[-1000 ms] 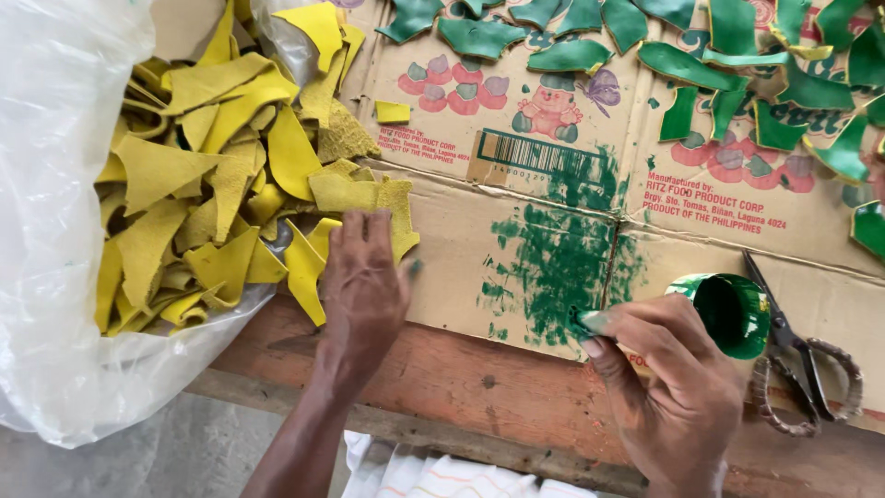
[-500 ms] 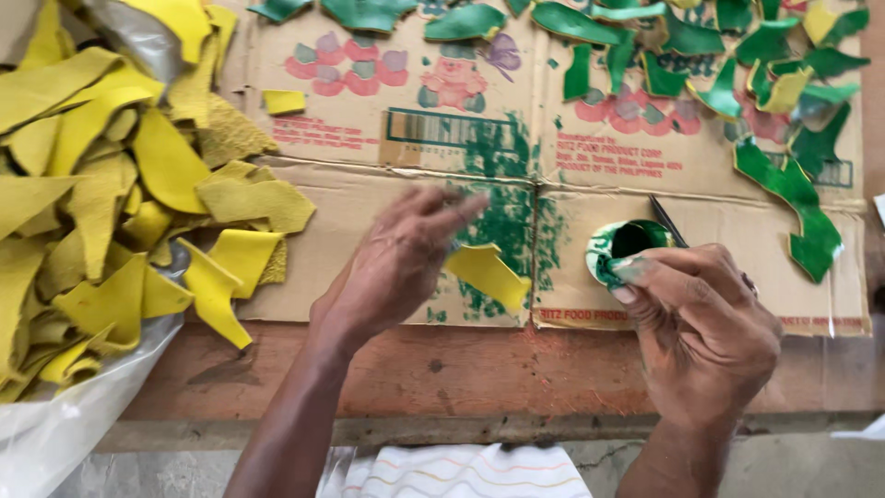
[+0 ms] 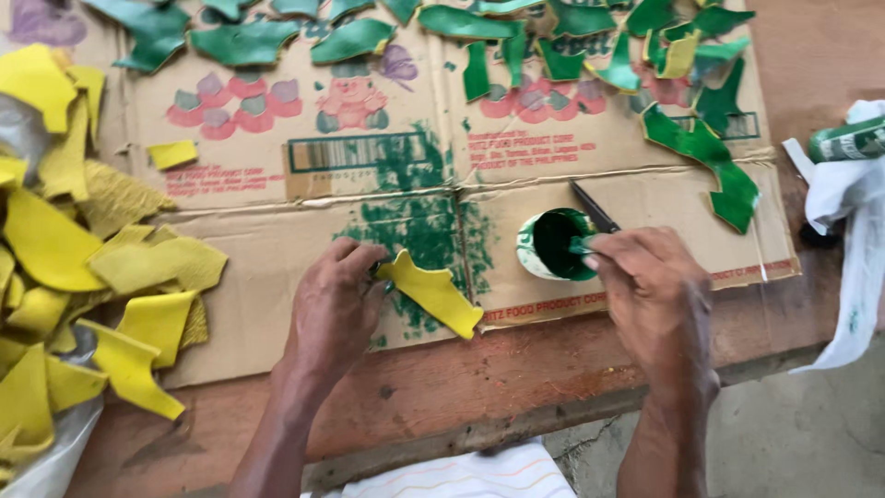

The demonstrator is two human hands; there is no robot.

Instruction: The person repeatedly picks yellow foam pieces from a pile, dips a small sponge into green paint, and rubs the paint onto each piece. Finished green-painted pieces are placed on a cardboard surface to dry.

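Left hand [image 3: 334,297] pinches curved yellow piece [image 3: 431,293] — right hand [image 3: 650,277] seemingly grips brush over paint cup [image 3: 553,244].

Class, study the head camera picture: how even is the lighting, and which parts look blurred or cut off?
Head view: soft, even daylight, no glare or hard shadows; both hands, left hand and right hand, look slightly smeared; the yellow pieces and green pieces are cut off by the frame edges.

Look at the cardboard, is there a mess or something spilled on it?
Yes: green paint smears blotch the cardboard beside the paint cup, right under the yellow piece the left hand holds. It looks like brushed-over paint, not a tipped cup.
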